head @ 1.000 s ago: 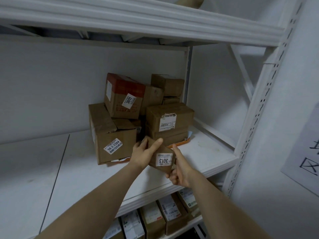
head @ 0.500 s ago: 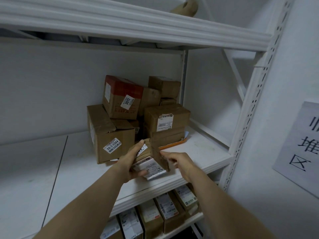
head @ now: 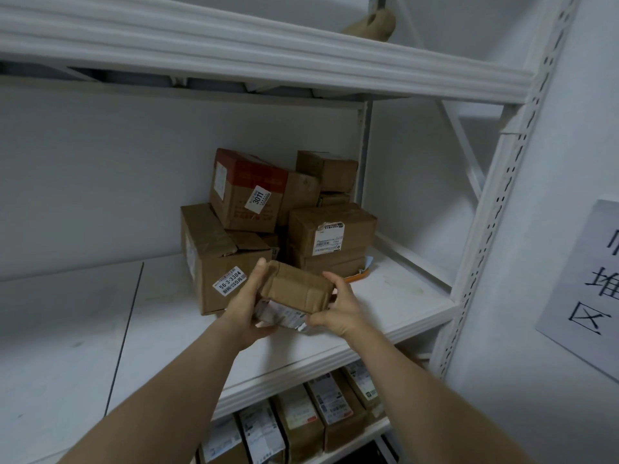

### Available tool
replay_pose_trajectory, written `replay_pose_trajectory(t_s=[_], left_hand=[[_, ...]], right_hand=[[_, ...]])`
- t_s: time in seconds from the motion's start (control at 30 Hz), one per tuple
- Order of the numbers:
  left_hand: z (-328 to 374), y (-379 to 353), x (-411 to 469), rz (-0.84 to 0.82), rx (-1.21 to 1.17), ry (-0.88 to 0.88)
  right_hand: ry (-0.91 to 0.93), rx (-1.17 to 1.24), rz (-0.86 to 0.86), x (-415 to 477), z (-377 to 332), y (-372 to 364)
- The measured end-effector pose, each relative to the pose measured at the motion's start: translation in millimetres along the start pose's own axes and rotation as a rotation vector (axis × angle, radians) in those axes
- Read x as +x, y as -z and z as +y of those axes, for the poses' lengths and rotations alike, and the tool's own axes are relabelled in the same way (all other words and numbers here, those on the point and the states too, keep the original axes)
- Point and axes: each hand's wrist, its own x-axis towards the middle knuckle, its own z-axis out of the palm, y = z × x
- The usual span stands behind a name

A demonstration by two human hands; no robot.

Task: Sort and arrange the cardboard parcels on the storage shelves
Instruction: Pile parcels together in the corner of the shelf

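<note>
Two hands on small cardboard parcel (head: 294, 289), held over middle shelf board (head: 402, 296), just before parcel pile (head: 217, 259). left hand (head: 246, 306): thumb over top corner, fingers beneath, mostly hidden. right hand (head: 338, 311): fingers curled round opposite end. Label face tilted toward person, likely for reading before placing.

We read 3011 on far red-topped box (head: 248, 192), 56-3-3304 on left box (head: 217, 259), 堆/区 on right wall sign (head: 589, 279).
</note>
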Motion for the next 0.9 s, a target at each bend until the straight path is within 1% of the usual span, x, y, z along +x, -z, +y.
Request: replay_pose_trajectory(t_s=[0.07, 0.13, 0.17, 0.3, 0.33, 0.43, 0.53, 0.57, 0.63, 0.67, 0.73, 0.77, 0.8, 0.9], left_hand=[[1, 0, -3, 0.046, -0.002, -0.044], [0, 5, 0, 0.123, -0.011, -0.042], [0, 8, 1, 0.128, -0.038, -0.029], [-2, 11, 1, 0.034, -0.186, 0.048], [-2, 10, 2, 0.023, -0.181, 0.052], [-5, 6, 2, 0.007, -0.190, 0.041], [-5, 5, 1, 0.008, -0.216, 0.029], [-6, 6, 1, 0.013, -0.215, 0.032], [-7, 7, 3, 0.063, -0.161, 0.034], [-8, 7, 5, 0.118, -0.101, 0.030], [-9, 5, 2, 0.244, 0.018, 0.004], [-10, 4, 0, 0.273, 0.054, -0.016], [-10, 3, -1, 0.267, 0.083, -0.038], [-8, -3, -9, 0.104, 0.201, -0.070]], right_hand=[[0.036, -0.079, 0.017, -3, -5, -4], [0.022, -0.063, -0.008, -5, -8, -4], [-0.008, -0.015, -0.028, -6, -10, -4], [-0.158, 0.298, -0.125, -13, -16, 0], [-0.187, 0.337, -0.157, -14, -16, 0], [-0.193, 0.425, -0.224, -15, -12, -3], [-0.180, 0.567, -0.213, -14, -13, -8], [-0.178, 0.582, -0.196, -13, -13, -9], [-0.155, 0.551, -0.152, -10, -13, -10], [-0.139, 0.515, -0.123, -9, -13, -11], [-0.078, 0.383, -0.057, -8, -14, -11], [-0.039, 0.299, -0.022, -7, -14, -11], [0.002, 0.221, 0.009, -8, -14, -12], [0.095, 0.046, 0.084, -11, -14, -18]])
